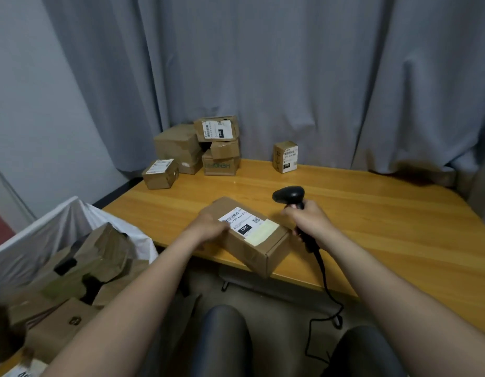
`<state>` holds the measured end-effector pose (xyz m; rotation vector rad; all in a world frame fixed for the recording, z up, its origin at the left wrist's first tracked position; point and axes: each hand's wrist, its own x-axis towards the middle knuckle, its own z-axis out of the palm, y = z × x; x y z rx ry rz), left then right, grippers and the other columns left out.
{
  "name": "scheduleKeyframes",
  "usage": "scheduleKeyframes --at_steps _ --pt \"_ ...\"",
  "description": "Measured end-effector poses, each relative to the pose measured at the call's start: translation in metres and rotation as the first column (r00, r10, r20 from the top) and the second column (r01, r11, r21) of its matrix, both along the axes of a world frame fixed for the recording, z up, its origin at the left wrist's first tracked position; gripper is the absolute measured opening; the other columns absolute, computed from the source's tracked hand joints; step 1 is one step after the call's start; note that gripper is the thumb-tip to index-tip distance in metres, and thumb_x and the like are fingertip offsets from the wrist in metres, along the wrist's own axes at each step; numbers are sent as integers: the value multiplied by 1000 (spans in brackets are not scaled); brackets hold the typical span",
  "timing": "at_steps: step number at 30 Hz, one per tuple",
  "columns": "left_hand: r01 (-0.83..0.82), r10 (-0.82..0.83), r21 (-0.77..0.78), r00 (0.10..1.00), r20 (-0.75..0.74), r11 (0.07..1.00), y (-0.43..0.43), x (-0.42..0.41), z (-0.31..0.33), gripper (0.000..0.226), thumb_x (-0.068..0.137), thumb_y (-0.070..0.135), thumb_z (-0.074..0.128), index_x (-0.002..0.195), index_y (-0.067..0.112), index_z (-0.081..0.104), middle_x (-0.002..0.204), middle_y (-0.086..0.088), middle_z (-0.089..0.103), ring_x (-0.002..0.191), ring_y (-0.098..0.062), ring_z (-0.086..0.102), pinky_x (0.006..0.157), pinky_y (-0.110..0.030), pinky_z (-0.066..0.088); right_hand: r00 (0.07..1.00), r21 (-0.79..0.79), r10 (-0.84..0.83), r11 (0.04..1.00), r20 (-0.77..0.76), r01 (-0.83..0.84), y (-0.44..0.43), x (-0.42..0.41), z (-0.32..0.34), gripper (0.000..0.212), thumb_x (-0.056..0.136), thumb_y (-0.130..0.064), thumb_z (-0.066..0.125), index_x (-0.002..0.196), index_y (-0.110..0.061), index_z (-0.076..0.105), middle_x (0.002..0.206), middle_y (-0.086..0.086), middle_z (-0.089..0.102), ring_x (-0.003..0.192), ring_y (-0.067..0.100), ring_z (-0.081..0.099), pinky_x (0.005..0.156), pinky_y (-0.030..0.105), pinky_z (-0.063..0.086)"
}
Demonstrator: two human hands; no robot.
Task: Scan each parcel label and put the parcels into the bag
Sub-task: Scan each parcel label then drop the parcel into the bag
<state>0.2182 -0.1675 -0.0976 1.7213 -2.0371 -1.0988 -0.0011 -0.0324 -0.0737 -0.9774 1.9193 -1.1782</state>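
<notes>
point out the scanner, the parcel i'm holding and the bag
scanner (288, 194), head view, on its black head
parcel (259, 232), head view, on the tape patch on its top face
bag (45, 232), head view, on its white wall

The wooden table (372, 213) carries a labelled parcel (256, 250) at its near edge, a pile of boxes (192, 151) at its far left corner, and a small box (285, 157) standing at the far edge.
</notes>
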Motion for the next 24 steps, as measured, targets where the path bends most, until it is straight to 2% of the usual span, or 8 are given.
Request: scheduleKeyframes --at_steps 2,5,7,9,14,17,20,24 --pt "-3 4 14 996 -91 1000 8 -8 -10 89 90 41 77 154 6 26 146 -8 52 126 -29 56 99 -39 50 996 59 79 995 -28 -77 -2 6 -7 14 97 -23 67 105 -21 56 79 8 63 55 17 58 47 30 47" --pt "10 -4 30 983 -185 999 24 -13 -19 66 95 31 75 142 7 35 133 6 44 121 -19 52 100 -30 46 995 76 100 992 -24 -98 -3 14 -12 13 96 -23 67 102 -19 56 79 8 62 54 16 56 46 30 45" --pt "13 42 190 958 -284 982 31 -12 -32 62 94 35 75 139 3 47 119 -3 60 101 -22 64 88 -37 60 992 91 95 992 -83 -88 -1 16 -14 18 93 -27 69 105 -16 61 79 10 66 57 20 59 49 32 47" --pt "43 75 318 934 -350 947 40 -5 -35 61 91 43 77 130 0 58 107 -14 70 87 -26 70 83 -50 63 992 94 83 993 -94 -74 3 15 -16 21 92 -28 69 107 -14 63 82 14 69 59 24 61 52 34 48" --pt "160 42 500 928 -370 851 56 6 -42 52 84 42 84 116 10 57 126 -21 67 99 -41 75 92 -57 59 996 31 94 995 6 -94 19 23 -23 17 93 -19 75 93 -17 58 66 6 60 51 19 52 47 30 42" --pt "180 47 513 916 -399 839 66 8 -49 54 84 43 84 117 12 53 119 -17 73 100 -36 76 93 -56 59 998 -40 52 998 -32 -54 27 32 -31 22 90 -14 80 85 -22 59 71 -3 63 63 17 59 52 26 40" --pt "160 123 502 866 -485 850 78 7 -51 42 88 32 82 109 17 49 105 -9 79 91 -28 78 84 -49 63 999 -71 6 997 -39 -9 32 35 -38 25 86 -13 83 83 -26 61 79 -9 67 75 15 64 59 25 43" --pt "117 106 358 831 -546 926 80 11 -44 47 81 29 88 98 19 46 106 -8 79 96 -24 77 88 -52 62 1000 -96 -28 995 -13 27 42 36 -28 14 88 -17 79 88 -16 66 66 0 67 55 18 60 57 30 44"
